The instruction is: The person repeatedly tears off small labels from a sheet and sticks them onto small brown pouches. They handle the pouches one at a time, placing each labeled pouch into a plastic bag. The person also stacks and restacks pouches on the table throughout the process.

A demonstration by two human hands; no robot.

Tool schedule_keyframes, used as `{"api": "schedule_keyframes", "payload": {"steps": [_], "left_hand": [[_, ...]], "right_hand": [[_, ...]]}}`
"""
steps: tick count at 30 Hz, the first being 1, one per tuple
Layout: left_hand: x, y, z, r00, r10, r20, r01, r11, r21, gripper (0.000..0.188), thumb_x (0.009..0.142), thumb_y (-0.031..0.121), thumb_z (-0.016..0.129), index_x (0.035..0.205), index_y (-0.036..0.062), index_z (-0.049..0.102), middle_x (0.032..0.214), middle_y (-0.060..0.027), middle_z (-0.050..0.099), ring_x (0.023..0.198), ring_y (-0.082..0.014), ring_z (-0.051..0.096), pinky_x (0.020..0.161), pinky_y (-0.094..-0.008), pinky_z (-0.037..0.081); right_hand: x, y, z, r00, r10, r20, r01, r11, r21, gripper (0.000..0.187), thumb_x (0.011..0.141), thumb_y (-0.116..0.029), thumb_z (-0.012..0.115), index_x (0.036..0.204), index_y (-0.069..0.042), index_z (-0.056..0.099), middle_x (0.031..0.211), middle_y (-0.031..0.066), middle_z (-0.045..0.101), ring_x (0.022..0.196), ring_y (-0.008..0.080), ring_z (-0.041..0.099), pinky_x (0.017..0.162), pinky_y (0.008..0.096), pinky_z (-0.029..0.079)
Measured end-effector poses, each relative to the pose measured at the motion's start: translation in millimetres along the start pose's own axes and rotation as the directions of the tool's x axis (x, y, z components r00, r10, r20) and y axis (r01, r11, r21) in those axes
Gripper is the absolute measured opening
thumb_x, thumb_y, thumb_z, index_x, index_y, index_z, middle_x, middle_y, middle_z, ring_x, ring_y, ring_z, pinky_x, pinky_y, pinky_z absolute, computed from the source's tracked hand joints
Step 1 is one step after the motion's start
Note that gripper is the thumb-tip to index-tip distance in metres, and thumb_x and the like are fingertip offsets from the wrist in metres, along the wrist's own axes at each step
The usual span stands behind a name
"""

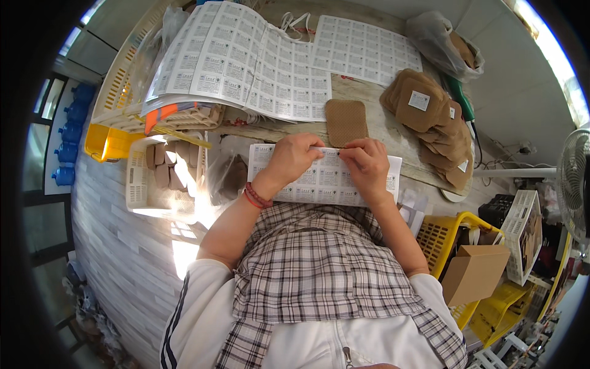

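Note:
A white sheet of printed labels (319, 184) lies across my lap at the table's front edge. My left hand (290, 161), with red bracelets on its wrist, is closed, thumb and fingertips pinching the sheet's top edge. Close to its right, my right hand (367, 167) also pinches at that edge; whether a single label is between its fingertips cannot be made out. Just beyond the hands, a brown textured pad (346, 123) with rounded corners lies flat on the wooden table (362, 91). Several similar brown pads (424, 126) are piled at the right, some bearing a white label (419, 101).
More label sheets (239, 58) cover the table's back left, partly over a crate. A white basket (163, 175) of brown pieces stands at left. At right are a plastic bag (445, 46), a green-handled tool (460, 98), a yellow crate (439, 240), a cardboard box (476, 273) and a fan (571, 184).

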State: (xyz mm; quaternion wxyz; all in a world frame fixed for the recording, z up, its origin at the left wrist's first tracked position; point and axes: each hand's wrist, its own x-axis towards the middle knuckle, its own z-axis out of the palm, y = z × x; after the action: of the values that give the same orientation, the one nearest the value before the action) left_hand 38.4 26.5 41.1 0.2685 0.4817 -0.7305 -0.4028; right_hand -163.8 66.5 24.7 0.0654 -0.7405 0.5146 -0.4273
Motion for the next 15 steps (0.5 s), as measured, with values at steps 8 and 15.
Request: {"api": "schedule_keyframes", "payload": {"steps": [8,15], "left_hand": [[22.0,-35.5,-5.8,0.914,-0.126,0.385,0.266,0.903,-0.337,0.017,0.083,0.006,0.069,0.099,-0.0015,0.07,0.085,-0.0076,0.07,0.079,-0.0101,0.062,0.072,-0.0275,0.05],[17.5,-1.2,9.5,0.968,0.229,0.101,-0.247,0.935,0.253,0.007,0.082,0.002,0.061,0.087,-0.0024,0.063,0.109,-0.0186,0.067,0.103,-0.0321,0.061,0.091,-0.0406,0.048]], "right_hand": [[-23.9,8.9,2.0,0.979,0.158,0.127,-0.2,0.863,0.463,0.011,0.08,0.0,0.07,0.084,-0.007,0.062,0.103,0.008,0.06,0.092,0.0212,0.056,0.083,0.03,0.045],[4.6,51.4,-7.2,0.778,0.567,0.272,-0.505,0.304,0.808,0.008,0.097,-0.01,0.06,0.095,-0.004,0.057,0.092,0.0001,0.057,0.083,0.0077,0.051,0.076,0.023,0.043]]}}
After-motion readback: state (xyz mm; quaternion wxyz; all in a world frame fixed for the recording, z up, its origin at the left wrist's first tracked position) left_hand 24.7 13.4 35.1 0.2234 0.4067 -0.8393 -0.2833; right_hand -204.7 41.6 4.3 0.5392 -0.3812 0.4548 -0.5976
